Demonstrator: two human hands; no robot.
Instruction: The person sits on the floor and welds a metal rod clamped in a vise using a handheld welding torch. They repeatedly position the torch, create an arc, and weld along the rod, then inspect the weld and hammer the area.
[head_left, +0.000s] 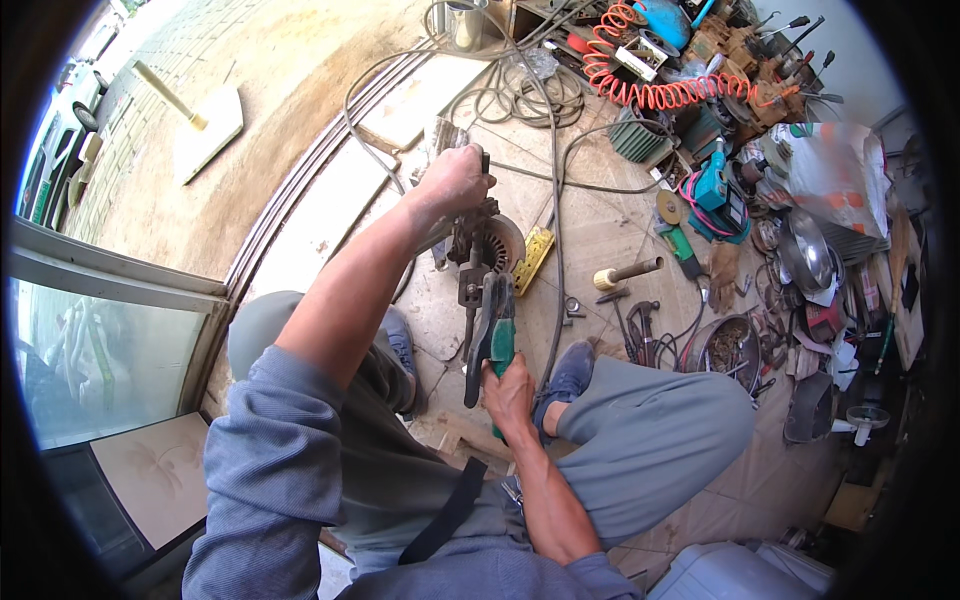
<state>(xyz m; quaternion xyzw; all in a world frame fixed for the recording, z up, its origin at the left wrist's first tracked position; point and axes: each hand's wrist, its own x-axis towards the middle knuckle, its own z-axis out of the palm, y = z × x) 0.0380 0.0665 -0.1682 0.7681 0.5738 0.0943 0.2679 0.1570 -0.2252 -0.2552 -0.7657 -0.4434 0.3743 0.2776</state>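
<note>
My left hand (460, 180) is closed around the top of a dark metal mechanism (470, 250) with a toothed round part and a rod pointing down, in the upper middle of the head view. My right hand (507, 390) grips a green-and-black tool (503, 335), whose black end lies against or just beside the mechanism's lower part; I cannot tell if they touch. A yellow perforated plate (535, 260) lies on the tiles just right of the mechanism.
Cables (555, 190) snake across the floor. An orange coiled hose (670, 90), a teal machine (720, 200), an angle grinder (680, 245), hammers (640, 330), a pipe (625, 273) and a bowl (725, 350) crowd the right. A glass door (110, 360) and sliding track (300, 180) are left.
</note>
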